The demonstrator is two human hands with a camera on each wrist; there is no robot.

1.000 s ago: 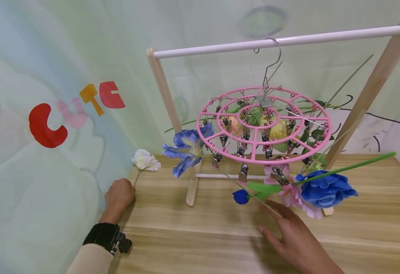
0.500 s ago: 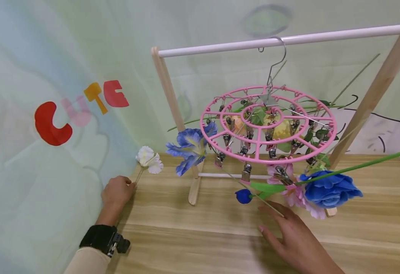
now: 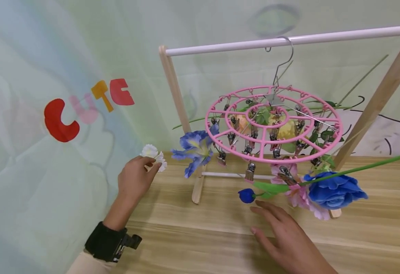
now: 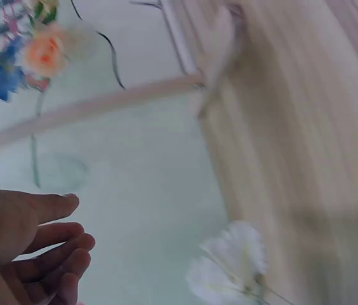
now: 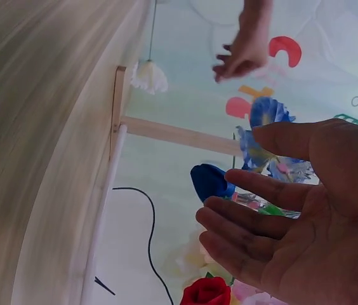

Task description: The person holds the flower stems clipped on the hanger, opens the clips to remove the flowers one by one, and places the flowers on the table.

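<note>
A white flower sits at the table's back left, by the backdrop. My left hand is raised beside it with its fingertips at the petals. In the left wrist view that hand has loosely curled fingers and holds nothing, and the flower is apart from it. My right hand hovers flat, fingers spread, under a small blue bud. A pink round clip hanger hangs from the rack's white rail, with a blue rose and a blue iris clipped on.
The rack's wooden posts stand on the wooden table. A pale green cloth backdrop with coloured letters rises behind and to the left. Yellow and pink flowers hang under the hanger. Black cable lies at the back right.
My left hand has lifted off the table and moved right and up to the white flower's head; it no longer grips the stem. The right hand has shifted slightly left.
</note>
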